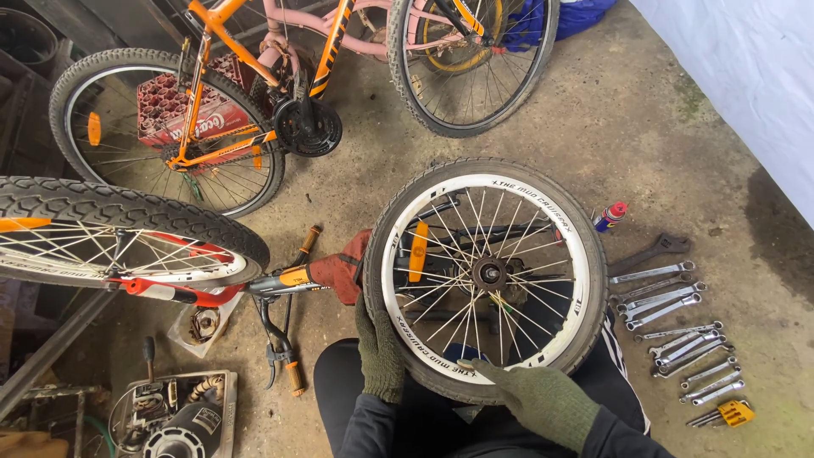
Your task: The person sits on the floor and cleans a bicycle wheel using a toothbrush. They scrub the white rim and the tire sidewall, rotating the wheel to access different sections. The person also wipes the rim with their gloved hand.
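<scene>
Far left of both hands, a black knobbly front wheel with red fork [127, 242] lies flat on the concrete floor [678, 127], an orange-framed bicycle [212, 102] standing beyond it. The left hand [379, 352], in a dark green knitted glove, has its grip closed over the near-left edge of the small black-tyred wheel with white rim and silver spokes [485, 276]. This wheel leans tilted on the person's lap, its face turned up toward the camera, hub axle pointing up and away. The right hand [538, 394], gloved alike, lies half open against the tyre's near edge, fingers on the rim. Right of it lie a row of silver spanners [670, 318] and a small spray can [609, 216].
</scene>
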